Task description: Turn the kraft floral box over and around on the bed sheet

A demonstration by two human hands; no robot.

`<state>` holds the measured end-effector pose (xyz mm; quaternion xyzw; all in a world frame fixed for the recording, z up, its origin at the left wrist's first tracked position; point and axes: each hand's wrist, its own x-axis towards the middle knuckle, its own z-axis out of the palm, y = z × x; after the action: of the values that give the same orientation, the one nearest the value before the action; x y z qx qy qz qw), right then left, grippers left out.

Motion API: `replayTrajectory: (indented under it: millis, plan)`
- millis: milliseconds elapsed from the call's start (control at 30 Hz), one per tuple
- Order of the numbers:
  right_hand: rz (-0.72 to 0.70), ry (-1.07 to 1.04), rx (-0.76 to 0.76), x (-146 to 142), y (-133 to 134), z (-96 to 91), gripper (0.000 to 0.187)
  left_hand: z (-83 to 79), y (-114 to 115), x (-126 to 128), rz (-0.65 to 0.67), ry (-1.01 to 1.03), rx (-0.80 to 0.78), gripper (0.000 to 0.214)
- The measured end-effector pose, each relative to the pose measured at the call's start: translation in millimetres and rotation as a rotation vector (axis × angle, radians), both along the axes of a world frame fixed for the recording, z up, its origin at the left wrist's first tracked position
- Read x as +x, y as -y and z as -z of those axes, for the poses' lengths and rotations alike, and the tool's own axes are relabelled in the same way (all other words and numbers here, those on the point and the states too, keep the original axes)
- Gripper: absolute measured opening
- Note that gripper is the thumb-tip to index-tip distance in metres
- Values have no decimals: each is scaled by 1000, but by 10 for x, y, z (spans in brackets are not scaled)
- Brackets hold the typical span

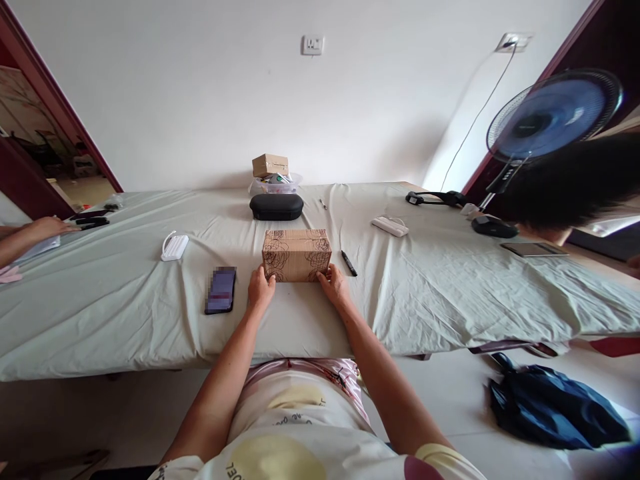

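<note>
A small brown cardboard box [296, 257] with black scribbled swirls on its top and front rests on the cloth-covered table in front of me. My left hand [261, 288] grips its left lower corner, thumb on the front face. At the right lower corner my right hand [335, 285] holds it the same way. The other fingers are partly hidden behind the box's sides. Just right of the box lies a black marker pen [349, 263]. To the left of my left hand is a phone [221, 291] with its screen lit.
Behind the box sits a black zip case [277, 207], then a plastic tub [275, 185] with a carton [270, 165] on top. White power banks [175, 247] lie left and right. Another person's hand [47, 229] is at far left; a person's head [575, 180] and a fan [554, 117] are at right.
</note>
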<state>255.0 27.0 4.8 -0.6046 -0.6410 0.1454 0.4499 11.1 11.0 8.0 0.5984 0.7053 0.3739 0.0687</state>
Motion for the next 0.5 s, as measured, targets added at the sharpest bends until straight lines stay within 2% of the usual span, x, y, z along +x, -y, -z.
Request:
replayTrajectory:
  millis: [233, 433, 500]
  plan:
    - [21, 16, 8, 15, 42, -46, 41, -78, 49, 1, 7, -32, 17, 27]
    - [63, 7, -12, -24, 98, -88, 53, -91, 101, 48, -4, 35, 41, 44]
    - [73, -23, 40, -18, 114, -98, 55, -93, 117, 49, -16, 68, 102, 51]
